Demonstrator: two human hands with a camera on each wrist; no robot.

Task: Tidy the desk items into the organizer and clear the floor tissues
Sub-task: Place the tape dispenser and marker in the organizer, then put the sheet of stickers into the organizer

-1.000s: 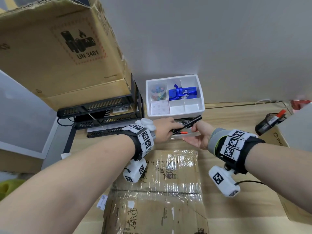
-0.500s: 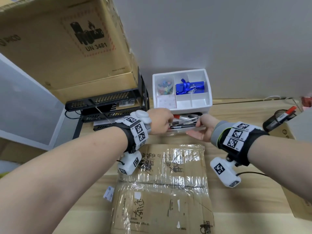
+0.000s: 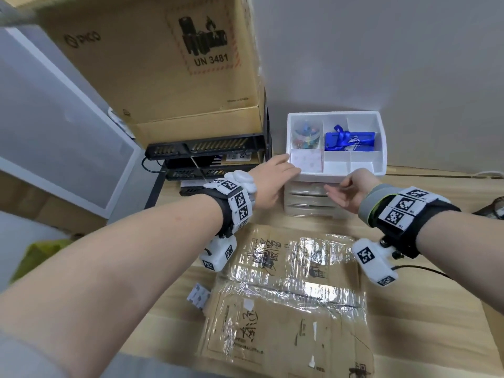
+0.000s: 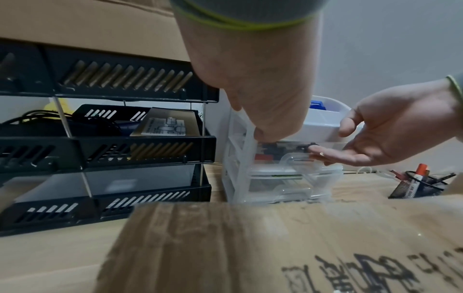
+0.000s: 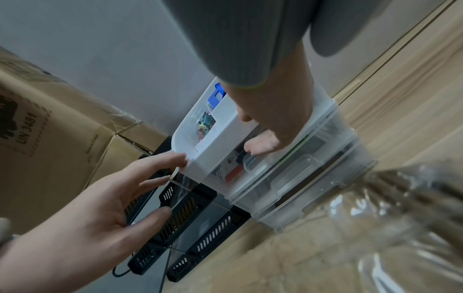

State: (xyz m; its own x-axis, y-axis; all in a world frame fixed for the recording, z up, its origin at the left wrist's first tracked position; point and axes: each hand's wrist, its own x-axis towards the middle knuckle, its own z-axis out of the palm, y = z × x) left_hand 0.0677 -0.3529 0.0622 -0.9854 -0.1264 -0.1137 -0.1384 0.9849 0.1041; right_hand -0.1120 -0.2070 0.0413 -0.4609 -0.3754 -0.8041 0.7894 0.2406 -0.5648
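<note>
At organizer (image 3: 336, 173), both hands open

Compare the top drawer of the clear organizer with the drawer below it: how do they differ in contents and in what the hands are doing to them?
The top drawer shows dark pens and something red through its front; the drawer below shows mostly pale contents. The right hand has straight fingers at the top drawer's handle; nothing touches the drawer below. The left hand rests on the white tray above both. Both drawers are clear plastic, pushed in, with moulded handles.
</note>
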